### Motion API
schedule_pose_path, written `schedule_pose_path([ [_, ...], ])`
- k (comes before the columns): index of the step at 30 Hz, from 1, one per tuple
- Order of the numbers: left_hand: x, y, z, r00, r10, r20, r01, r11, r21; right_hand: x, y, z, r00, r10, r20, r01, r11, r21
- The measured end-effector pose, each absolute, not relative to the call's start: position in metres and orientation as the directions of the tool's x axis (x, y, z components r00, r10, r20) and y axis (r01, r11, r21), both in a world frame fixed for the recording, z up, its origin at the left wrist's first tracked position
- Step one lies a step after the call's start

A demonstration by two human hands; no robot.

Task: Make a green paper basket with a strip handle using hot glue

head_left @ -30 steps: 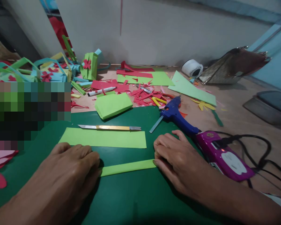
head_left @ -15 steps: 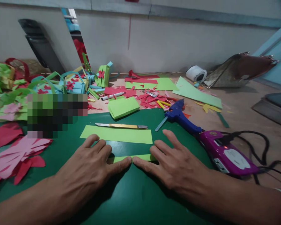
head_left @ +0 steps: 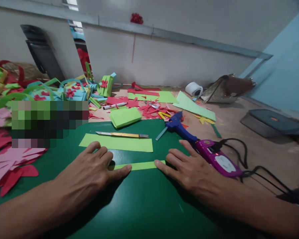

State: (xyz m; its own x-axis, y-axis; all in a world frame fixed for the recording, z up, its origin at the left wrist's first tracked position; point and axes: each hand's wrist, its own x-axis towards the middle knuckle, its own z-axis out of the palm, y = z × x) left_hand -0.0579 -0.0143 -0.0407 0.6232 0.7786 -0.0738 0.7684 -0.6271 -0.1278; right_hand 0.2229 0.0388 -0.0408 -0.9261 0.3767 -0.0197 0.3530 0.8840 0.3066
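A narrow folded light-green paper strip (head_left: 143, 165) lies across the green mat (head_left: 139, 205) in front of me. My left hand (head_left: 94, 169) holds its left end, thumb pressing on top and the other fingers curled behind. At the opposite end, my right hand (head_left: 189, 169) presses with its thumb, its fingers bent. A stretch of the strip shows between the two thumbs. Just beyond lies a wider green paper piece (head_left: 117, 144), with a yellow-handled craft knife (head_left: 122, 134) along its upper edge. Farther back is a folded green paper stack (head_left: 125, 117).
A blue glue gun (head_left: 178, 125) lies at right, beside a purple power strip (head_left: 218, 159) with black cables. Red paper scraps (head_left: 149, 109) and a marker (head_left: 114, 106) are behind the mat. Pink and red paper cutouts (head_left: 17, 162) lie left, near decorated paper bags (head_left: 106, 85).
My right thumb has slid right along the strip, away from my left thumb, which has moved slightly left. The camera view has shifted, so more of the wall and right side shows.
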Motion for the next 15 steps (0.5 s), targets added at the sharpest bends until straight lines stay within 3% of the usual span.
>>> schedule_pose_path([
  [6, -0.061, -0.015, -0.044, 0.639, 0.769, -0.027, 0.757, -0.634, -0.158, 0.252, 0.038, -0.058, -0.936, 0.336, 0.108, 0.339, 0.771, 0.539],
  [9, -0.061, -0.016, -0.048, 0.646, 0.764, 0.012, 0.753, -0.634, -0.179, 0.251, 0.036, -0.049, -0.899, 0.404, 0.171, 0.422, 0.692, 0.585],
  [12, -0.057, -0.017, -0.05, 0.653, 0.757, 0.033, 0.748, -0.637, -0.184, 0.235, 0.03, -0.025, -0.822, 0.539, 0.186, 0.565, 0.729, 0.386],
  [15, -0.048, -0.019, -0.05, 0.657, 0.753, 0.035, 0.748, -0.644, -0.162, 0.206, 0.023, -0.006, -0.76, 0.637, 0.129, 0.639, 0.769, -0.036],
])
